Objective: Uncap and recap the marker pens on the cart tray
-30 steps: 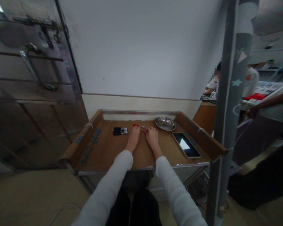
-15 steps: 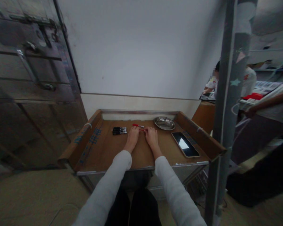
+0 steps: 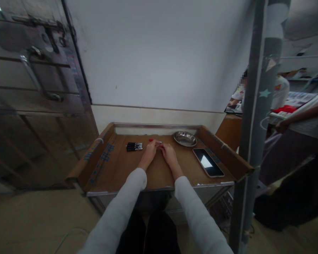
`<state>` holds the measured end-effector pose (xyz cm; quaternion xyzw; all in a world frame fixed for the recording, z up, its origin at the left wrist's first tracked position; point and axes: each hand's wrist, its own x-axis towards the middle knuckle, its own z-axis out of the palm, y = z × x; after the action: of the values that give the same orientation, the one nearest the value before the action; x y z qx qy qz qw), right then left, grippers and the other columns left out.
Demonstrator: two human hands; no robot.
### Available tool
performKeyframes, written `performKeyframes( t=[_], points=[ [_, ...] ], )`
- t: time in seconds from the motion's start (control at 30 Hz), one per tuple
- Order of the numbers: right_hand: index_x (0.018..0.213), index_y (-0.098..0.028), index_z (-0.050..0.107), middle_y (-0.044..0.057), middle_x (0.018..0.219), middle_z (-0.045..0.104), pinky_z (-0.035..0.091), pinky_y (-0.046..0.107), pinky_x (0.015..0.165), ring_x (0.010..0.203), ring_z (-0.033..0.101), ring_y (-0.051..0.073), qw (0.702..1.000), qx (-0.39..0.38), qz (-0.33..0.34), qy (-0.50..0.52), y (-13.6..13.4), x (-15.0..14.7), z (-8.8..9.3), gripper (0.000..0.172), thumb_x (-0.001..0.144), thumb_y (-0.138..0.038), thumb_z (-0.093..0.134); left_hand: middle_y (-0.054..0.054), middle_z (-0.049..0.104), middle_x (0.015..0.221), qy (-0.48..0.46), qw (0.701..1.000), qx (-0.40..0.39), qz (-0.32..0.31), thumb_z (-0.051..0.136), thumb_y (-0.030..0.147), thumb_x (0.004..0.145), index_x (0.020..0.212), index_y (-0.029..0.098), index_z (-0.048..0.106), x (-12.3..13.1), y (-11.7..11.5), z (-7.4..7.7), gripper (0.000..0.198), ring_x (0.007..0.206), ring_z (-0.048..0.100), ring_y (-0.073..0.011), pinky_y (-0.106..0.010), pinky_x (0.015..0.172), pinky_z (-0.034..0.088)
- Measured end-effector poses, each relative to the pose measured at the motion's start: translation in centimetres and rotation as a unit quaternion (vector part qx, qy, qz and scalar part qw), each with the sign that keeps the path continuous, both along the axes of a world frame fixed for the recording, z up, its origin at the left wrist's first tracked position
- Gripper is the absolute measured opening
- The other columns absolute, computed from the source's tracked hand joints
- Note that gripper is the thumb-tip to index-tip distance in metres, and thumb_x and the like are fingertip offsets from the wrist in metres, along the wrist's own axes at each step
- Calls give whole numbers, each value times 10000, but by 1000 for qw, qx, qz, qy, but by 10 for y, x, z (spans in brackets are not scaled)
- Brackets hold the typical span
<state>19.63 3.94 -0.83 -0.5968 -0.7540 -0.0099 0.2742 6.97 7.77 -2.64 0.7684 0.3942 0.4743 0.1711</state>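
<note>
My left hand (image 3: 149,151) and my right hand (image 3: 168,153) meet over the middle of the cardboard-lined table (image 3: 159,173), fingers closed. Between their fingertips is a red marker (image 3: 161,145), mostly hidden by the fingers. Just behind my left fingers lies another red marker (image 3: 151,140), partly covered by that hand. Left of my left hand, several black markers (image 3: 134,146) lie side by side in a stack of rows. A shallow steel bowl (image 3: 185,139) stands behind and right of my right hand.
A smartphone (image 3: 208,162) lies at the table's right side. Raised cardboard walls (image 3: 222,148) edge the table left and right. A grey metal post (image 3: 250,123) stands close on the right, with other people beyond it. A metal door (image 3: 39,70) is at left.
My hands have drawn closer together, and my left fingers have shifted up and right, now covering more of the red marker lying behind them. The other table items stay put.
</note>
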Motion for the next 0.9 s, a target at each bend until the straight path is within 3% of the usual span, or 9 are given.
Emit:
performKeyframes(
  t=[0.13,0.33,0.5,0.67,0.9],
  points=[
    [988,-191,625,55,1001,662,372,273,846,946,549,180,1000,12,9,10,-7,-2,1,205,896,-185,442,-71,657,959,51,998,-21,13,385,31,841,955,154,568,-3,4,5,248,922,620,-148,-304,865,485],
    [942,-216,625,50,949,648,366,285,819,914,536,190,999,26,-16,-15,-35,-10,1,183,895,-221,449,-108,493,1317,187,979,14,84,354,8,829,1172,162,517,-1,12,8,410,1201,477,-166,-340,1017,371],
    [953,-211,624,68,959,638,347,292,809,926,524,197,995,29,-97,-14,-48,-10,3,204,907,-240,427,-119,606,1085,276,954,30,115,429,214,900,1041,128,570,1,0,9,217,1063,543,-207,-346,936,394],
    [956,-184,624,86,969,640,339,301,797,923,529,207,984,20,-179,9,-48,-7,3,219,911,-247,419,-114,602,990,315,937,55,144,409,305,916,939,130,572,-9,-35,7,240,964,549,-219,-339,853,400],
    [952,-208,629,63,979,652,325,302,804,932,536,201,992,34,-119,-13,-50,-10,0,203,908,-241,433,-97,623,964,287,947,32,142,411,260,918,955,146,567,-20,-58,10,196,928,569,-215,-341,836,403]
  ],
)
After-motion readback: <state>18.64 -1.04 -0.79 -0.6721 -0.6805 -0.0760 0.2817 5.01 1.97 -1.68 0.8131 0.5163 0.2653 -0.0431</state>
